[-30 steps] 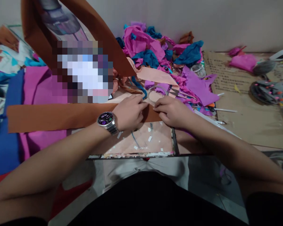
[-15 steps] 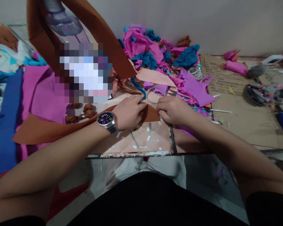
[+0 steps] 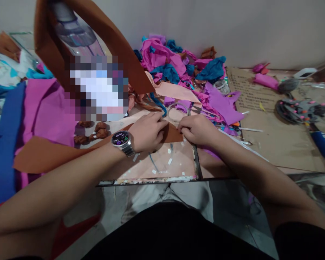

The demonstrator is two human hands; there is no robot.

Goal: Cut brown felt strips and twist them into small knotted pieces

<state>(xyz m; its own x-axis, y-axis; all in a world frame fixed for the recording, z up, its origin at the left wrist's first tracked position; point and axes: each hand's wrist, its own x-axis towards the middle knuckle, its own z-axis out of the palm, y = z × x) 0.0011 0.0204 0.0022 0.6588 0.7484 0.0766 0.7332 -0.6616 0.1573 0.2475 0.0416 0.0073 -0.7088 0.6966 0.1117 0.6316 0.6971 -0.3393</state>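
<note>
Beneath left hand (image 3: 147,133), brown strip (image 3: 56,156) reaches fingertips of right hand (image 3: 196,129); fingers curled on both (can't tell if clamped).

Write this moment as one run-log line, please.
left hand: on long brown paper-like strip | right hand: at strip's right end | beyond hands: thin pale round ring

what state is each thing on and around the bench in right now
left hand, fingers bent, on the strip
right hand, fingers curled at the strip's end
brown strip, curved
watch, screen lit
wire ring, coiled
pink paper, crumpled
cardboard, lying flat
</note>
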